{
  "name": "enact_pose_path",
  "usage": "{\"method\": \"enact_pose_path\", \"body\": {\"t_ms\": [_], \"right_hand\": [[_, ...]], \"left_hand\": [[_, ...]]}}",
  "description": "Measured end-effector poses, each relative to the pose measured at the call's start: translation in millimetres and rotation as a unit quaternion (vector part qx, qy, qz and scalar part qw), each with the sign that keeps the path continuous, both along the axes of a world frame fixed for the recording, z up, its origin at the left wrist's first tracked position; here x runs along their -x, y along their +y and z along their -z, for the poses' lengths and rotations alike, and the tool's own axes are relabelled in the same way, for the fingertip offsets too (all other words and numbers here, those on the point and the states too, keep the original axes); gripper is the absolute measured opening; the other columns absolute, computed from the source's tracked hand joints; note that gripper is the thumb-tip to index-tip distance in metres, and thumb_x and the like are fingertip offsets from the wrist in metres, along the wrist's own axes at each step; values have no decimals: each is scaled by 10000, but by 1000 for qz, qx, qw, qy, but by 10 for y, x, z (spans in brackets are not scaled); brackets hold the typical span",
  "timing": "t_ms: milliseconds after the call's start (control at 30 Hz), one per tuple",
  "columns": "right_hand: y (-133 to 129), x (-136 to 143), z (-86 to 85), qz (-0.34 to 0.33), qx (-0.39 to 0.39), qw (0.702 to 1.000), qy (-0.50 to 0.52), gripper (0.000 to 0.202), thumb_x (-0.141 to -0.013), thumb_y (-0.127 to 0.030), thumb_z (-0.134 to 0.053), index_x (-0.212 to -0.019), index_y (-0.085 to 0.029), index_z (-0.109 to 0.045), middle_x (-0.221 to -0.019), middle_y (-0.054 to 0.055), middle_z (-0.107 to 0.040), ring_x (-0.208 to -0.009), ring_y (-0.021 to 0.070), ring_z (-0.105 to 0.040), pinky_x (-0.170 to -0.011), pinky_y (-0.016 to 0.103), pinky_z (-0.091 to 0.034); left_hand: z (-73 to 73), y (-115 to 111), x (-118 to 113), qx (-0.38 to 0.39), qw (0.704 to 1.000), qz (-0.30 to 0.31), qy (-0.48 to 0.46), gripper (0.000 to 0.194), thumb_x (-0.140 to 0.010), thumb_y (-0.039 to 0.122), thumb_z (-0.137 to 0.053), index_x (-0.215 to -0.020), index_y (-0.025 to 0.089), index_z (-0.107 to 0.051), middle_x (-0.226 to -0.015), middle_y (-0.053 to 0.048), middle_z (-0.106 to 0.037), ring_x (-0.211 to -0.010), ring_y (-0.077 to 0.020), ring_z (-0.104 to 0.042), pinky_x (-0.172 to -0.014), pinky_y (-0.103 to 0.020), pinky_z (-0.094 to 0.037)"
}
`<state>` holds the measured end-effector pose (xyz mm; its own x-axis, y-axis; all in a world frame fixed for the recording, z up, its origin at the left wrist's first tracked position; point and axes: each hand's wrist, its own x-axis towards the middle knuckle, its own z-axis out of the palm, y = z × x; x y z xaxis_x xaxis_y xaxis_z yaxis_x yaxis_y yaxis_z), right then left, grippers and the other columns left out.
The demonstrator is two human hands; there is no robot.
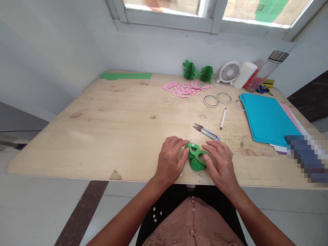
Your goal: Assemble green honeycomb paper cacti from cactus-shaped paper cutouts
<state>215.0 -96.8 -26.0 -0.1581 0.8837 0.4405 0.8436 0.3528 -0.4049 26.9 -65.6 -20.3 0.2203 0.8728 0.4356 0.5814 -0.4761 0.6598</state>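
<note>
A layered stack of green paper cutouts (197, 164), with holes through its top sheet, sits near the table's front edge. A small white square lies on its upper part. My left hand (172, 159) pinches the stack's left edge between thumb and fingers. On the other side, my right hand (220, 164) is closed around the right edge, its thumb against the paper. Just beyond the fingers lie blue-handled thread snips (207, 132), blades pointing left.
A white pen (223, 119), tape rolls (211, 101), pink paper cutouts (184, 89) and blue sheets (271, 118) lie farther back. Along the wall stand green paper ornaments (190, 70), a small fan (230, 72) and a bottle (266, 71). A green strip (128, 76) lies back left.
</note>
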Motion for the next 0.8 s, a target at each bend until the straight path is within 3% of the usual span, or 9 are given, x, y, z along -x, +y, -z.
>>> {"method": "enact_pose_path", "body": {"t_ms": [133, 300, 800], "right_hand": [[89, 15, 26, -2, 28, 999, -19, 256, -884, -329, -504, -1081, -227, -630, -1127, 92, -628, -1127, 287, -496, -941, 497, -372], [73, 45, 42, -20, 39, 998, -34, 273, -861, -317, -525, -1096, -229, -632, -1104, 79, -644, -1120, 272, -511, -936, 470, -376], [-11, 163, -59, -10, -27, 996, -85, 296, -870, -252, -516, -1153, -220, -594, -1151, 86, -639, -1152, 299, -484, -985, 514, -297]], "left_hand": [[-21, 113, -46, 34, 998, 8, 56, 187, -843, 207, -538, -988, 171, -651, -920, -69, -628, -955, -230, -531, -862, -412, -463], [22, 97, 4, 47, 995, 31, 88, 210, -816, 170, -546, -1001, 190, -644, -949, -63, -616, -955, -227, -527, -853, -405, -450], [94, 42, 30, 39, 995, 33, 89, 272, -802, 115, -539, -1051, 203, -604, -997, -47, -623, -996, -225, -504, -913, -410, -422]]}}
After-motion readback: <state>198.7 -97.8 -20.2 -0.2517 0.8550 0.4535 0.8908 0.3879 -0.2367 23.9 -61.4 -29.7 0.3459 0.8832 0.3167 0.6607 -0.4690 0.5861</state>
